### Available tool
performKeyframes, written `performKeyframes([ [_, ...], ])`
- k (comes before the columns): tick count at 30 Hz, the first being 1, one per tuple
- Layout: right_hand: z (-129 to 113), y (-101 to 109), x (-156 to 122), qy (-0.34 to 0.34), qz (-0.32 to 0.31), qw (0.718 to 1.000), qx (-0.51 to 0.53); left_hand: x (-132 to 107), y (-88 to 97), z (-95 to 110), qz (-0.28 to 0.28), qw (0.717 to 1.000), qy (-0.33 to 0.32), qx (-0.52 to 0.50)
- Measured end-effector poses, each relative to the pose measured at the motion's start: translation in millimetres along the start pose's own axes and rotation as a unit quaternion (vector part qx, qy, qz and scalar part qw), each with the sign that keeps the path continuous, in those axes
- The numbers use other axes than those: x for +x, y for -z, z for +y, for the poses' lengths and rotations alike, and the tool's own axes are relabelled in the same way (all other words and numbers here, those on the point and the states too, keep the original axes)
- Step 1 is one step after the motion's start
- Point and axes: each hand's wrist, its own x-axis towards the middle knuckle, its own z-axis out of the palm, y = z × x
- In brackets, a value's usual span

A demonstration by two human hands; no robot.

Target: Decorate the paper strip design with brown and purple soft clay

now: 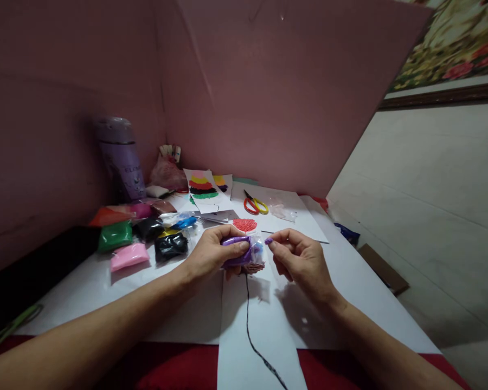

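My left hand point(217, 249) is closed around a clear plastic packet of purple clay point(236, 252), its torn end pointing right. Between the thumb and forefinger of my right hand point(299, 257) is a small bit of purple clay point(269, 241), just apart from the packet's end. Beneath both hands lies a white sheet of paper point(264, 336). On it are a textured red patch point(245, 224), a partly covered brownish patch and a long wavy black line point(250, 330). The packet and my left fingers hide part of the sheet between the patches.
Several clay packets, including green point(115, 236), pink point(129, 257) and black point(171, 247), lie at left. Behind them stands a purple bottle point(122, 162). Scissors point(255, 204) and a card with coloured bands point(205, 189) lie farther back. A pink wall point(268, 97) bounds the table.
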Motion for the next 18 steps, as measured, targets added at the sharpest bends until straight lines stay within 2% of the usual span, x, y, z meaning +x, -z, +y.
performKeyframes([
  [5,2.3,-3.5,-3.9,0.014,-0.033,0.998,-0.046,0.8,1.2,-0.4,-0.010,1.000,0.001,0.006],
  [14,2.0,-5.2,-6.0,0.045,-0.055,0.994,-0.080,1.3,1.2,-0.9,-0.015,1.000,-0.001,0.015],
  [18,0.8,-5.9,-6.8,0.043,-0.037,0.996,-0.076,1.2,0.4,-1.2,-0.021,1.000,-0.001,0.016],
])
